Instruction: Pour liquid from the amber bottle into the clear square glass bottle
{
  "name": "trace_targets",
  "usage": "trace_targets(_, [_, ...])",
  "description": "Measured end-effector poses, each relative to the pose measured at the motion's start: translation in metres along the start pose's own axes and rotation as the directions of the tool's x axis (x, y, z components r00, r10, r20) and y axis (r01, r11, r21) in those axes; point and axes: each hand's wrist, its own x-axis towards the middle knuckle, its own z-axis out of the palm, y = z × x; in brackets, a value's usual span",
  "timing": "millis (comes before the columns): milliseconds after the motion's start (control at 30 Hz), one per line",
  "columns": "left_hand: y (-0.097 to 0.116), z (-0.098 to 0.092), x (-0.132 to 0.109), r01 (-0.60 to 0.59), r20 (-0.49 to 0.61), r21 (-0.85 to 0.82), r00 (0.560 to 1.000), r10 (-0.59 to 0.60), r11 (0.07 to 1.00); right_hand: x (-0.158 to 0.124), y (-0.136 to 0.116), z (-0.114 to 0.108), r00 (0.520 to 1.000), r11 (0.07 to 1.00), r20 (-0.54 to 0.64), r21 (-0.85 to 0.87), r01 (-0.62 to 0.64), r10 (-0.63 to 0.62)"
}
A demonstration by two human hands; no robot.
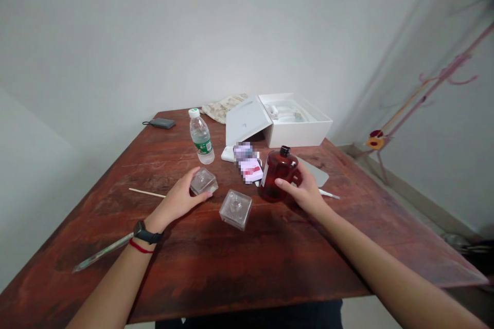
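The left hand (178,198) clasps a clear box (204,182), the right hand (307,191) a brown bottle (275,168), with another box (235,209) between and a phone (250,168), water bottle (201,139) and open carton (297,134) beyond.

pale walls (154,36) | red-brown wooden table (247,267) | pink rack (459,63) at right

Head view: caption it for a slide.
Left hand around a clear box, right hand holding a brown bottle, over a wooden table.
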Motion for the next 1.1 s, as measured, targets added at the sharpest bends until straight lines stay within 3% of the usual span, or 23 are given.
trace_targets(233, [-0.001, 0.002, -0.001, 0.019, 0.016, -0.029, 1.000, -0.018, 0.999, 0.003, -0.001, -0.004, 0.999, 1.000, -0.022, -0.011, -0.023, 0.023])
trace_targets(433, [0.006, 0.001, -0.002, 0.111, -0.009, 0.053, 0.994, -0.110, 0.992, 0.001, -0.003, -0.005, 0.999, 0.997, -0.048, -0.067, -0.027, 0.024])
trace_targets(767, [-0.005, 0.010, 0.000, 0.068, -0.039, 0.037, 0.997, -0.067, 0.997, -0.004, -0.003, -0.001, 1.000, 0.997, -0.029, -0.076, 0.008, -0.010])
trace_targets(1100, [0.002, 0.009, -0.003, 0.090, -0.015, 0.048, 0.996, -0.090, 0.995, -0.008, 0.001, -0.003, 0.999, 0.997, 0.019, -0.073, 0.035, -0.034])
